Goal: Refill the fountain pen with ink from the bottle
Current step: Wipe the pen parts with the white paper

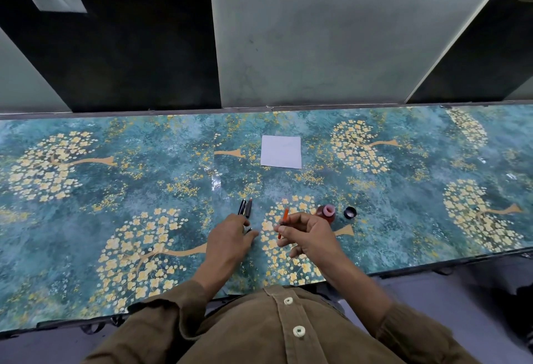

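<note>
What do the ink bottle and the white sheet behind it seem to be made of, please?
The ink bottle looks like clear glass or plastic: red ink shows through its wall. The white sheet looks like matte paper: flat, thin, crisp-edged, without glare.

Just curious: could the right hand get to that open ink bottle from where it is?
Probably yes. The ink bottle stands uncapped just beyond the right hand, nothing between them, though that hand holds an orange tube.

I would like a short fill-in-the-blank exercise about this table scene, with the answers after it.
1. The right hand pinches a thin ____ tube.
2. The black cap lies ____ the ink bottle, so the bottle is open.
3. The left hand touches the dark pen parts lying on the ____.

Answers: orange; beside; table
</note>
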